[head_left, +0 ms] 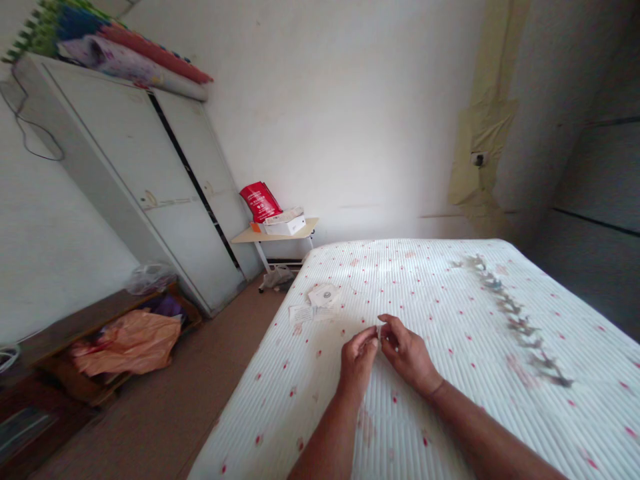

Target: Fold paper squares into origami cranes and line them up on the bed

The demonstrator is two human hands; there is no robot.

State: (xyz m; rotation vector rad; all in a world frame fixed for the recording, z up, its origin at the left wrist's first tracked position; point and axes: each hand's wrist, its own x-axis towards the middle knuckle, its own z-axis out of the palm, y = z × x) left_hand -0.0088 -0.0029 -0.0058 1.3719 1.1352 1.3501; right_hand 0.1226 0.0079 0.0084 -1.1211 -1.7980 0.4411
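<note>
My left hand (358, 357) and my right hand (411, 352) meet above the middle of a white ribbed mattress (360, 427) with small red flower marks. Thumb and fingers of my left hand are pinched together. My right thumb and fingers curl inward close beside them. Whatever lies at the fingertips is too small to make out. Beyond my left hand are a white paper packet (324, 294) with a round dark mark and a printed paper slip (301, 315). To the right, a row of small grey-brown objects (520, 327) runs along the mattress, too blurred to name.
A small table (245, 235) behind the mattress bears a red bag (260, 201) and a white box (286, 225). On the left stand a wardrobe (125, 147) with rolled mats (135, 63) on top and a low wooden cabinet (65, 320) holding an orange plastic bag (133, 341).
</note>
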